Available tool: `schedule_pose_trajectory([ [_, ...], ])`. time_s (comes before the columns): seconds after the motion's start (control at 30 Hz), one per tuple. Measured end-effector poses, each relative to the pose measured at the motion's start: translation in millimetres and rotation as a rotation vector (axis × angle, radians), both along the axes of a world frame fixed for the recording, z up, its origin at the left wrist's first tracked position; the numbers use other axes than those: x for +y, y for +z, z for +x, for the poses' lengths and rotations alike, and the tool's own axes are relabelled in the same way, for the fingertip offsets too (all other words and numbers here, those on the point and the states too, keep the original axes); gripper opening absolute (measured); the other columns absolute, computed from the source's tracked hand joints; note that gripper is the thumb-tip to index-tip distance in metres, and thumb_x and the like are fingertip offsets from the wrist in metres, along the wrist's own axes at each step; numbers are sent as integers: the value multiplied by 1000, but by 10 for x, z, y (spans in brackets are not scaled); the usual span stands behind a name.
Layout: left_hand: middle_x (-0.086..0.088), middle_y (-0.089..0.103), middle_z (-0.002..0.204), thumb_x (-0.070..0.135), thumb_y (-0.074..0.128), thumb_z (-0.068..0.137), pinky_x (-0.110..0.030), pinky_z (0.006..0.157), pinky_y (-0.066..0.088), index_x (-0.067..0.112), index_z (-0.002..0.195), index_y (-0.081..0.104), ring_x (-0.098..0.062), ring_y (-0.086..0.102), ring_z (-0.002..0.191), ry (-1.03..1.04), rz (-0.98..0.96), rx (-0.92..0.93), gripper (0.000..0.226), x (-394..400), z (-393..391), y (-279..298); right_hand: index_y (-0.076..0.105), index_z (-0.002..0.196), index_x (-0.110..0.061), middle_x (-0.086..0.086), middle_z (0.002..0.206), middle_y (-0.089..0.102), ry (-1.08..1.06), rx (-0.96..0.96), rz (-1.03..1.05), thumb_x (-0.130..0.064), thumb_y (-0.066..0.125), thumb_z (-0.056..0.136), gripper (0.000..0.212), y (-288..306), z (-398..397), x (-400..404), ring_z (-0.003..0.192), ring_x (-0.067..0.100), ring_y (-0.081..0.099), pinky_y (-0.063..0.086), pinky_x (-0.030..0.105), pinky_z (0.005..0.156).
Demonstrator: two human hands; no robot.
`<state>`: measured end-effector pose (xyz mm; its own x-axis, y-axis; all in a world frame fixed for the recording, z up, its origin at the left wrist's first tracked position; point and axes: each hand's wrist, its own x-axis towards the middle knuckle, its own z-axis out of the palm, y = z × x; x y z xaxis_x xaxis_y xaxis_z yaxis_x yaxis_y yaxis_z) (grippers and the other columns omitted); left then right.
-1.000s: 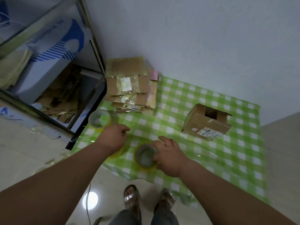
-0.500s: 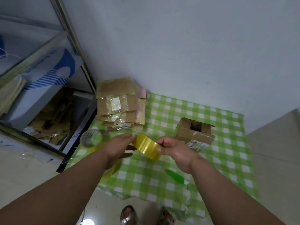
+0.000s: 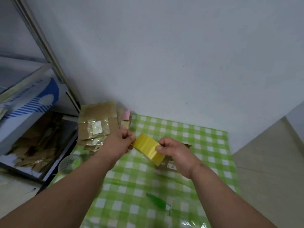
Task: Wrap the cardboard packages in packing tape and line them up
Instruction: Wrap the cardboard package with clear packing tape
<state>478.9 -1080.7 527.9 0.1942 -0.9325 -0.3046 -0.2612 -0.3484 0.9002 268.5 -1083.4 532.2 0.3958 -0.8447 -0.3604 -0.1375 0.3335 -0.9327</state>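
A glossy yellow roll of packing tape [image 3: 148, 148] is held in the air above the middle of a green-and-white checked plastic sheet [image 3: 205, 145] spread on the floor; its broad outer band faces the camera and its long axis slants from upper left down to lower right. The right hand [image 3: 176, 153] is clamped on the roll's lower right end, thumb pressed on the band, while the left hand [image 3: 119, 143] is closed in a pinch at the roll's upper left edge. A brown corrugated cardboard box [image 3: 171, 163] is largely hidden behind the roll and right hand. At the sheet's far left corner a stack of flat brown cardboard packages [image 3: 97, 124], shiny with clear tape, is leaned against the white wall. A second, paler tape roll [image 3: 69, 163] is lying flat at the sheet's left edge, and a green pen-like tool [image 3: 157, 201], blurred, is lying near its near edge.
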Motion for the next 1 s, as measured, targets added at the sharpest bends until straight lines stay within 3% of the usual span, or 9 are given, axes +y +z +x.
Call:
schedule_pose_trajectory([
  [0.1,-3,64,76,18,60,96,-33,69,45,15,76,59,-15,57,71,11,-79,-18,20,-138,-200,157,58,76,-18,6,75,55,13,11,-126,-16,65,92,17,208,-166,-144,74,23,49,39,37,70],
  [0.27,7,69,68,14,55,98,-25,60,52,16,80,55,-7,64,61,38,-113,164,18,-309,-502,343,54,74,-17,3,74,50,8,137,-349,-21,62,95,23,496,-531,-331,72,16,44,33,33,70],
  [0.37,5,71,71,15,54,99,-29,58,55,18,75,57,-14,71,65,93,-103,269,24,-387,-596,390,52,71,-19,-4,68,49,13,272,-419,-27,63,95,27,538,-735,-391,63,10,42,33,28,63],
  [0.5,3,73,76,16,56,98,-31,59,55,28,60,62,-20,74,74,82,-90,272,40,-427,-716,368,55,72,-16,-1,68,51,-29,324,-383,-38,68,89,31,523,-1022,-426,61,10,44,35,28,61],
  [0.63,1,72,79,16,56,98,-33,62,54,21,74,57,-20,74,76,118,-25,267,25,-444,-881,196,62,74,-17,-3,76,59,15,284,-283,-42,71,83,29,509,-1253,-441,73,13,52,40,32,72],
  [0.8,-3,71,85,15,53,100,-36,66,57,17,82,56,-19,74,77,127,38,266,18,-482,-971,28,65,81,-1,2,74,58,68,419,-239,-21,71,86,21,469,-1411,-533,72,17,51,38,33,70],
  [0.9,-6,69,89,15,53,100,-36,65,58,16,82,55,-21,73,73,148,79,271,18,-498,-947,-43,57,65,-11,2,67,50,53,460,-225,-29,72,87,32,423,-1462,-553,66,17,47,34,31,65],
  [1.0,-8,71,98,16,52,101,-38,64,59,16,81,54,-25,74,75,142,132,266,20,-469,-912,-123,59,66,-12,3,69,52,54,463,-199,-31,72,87,31,341,-1452,-569,67,17,49,36,31,66],
])
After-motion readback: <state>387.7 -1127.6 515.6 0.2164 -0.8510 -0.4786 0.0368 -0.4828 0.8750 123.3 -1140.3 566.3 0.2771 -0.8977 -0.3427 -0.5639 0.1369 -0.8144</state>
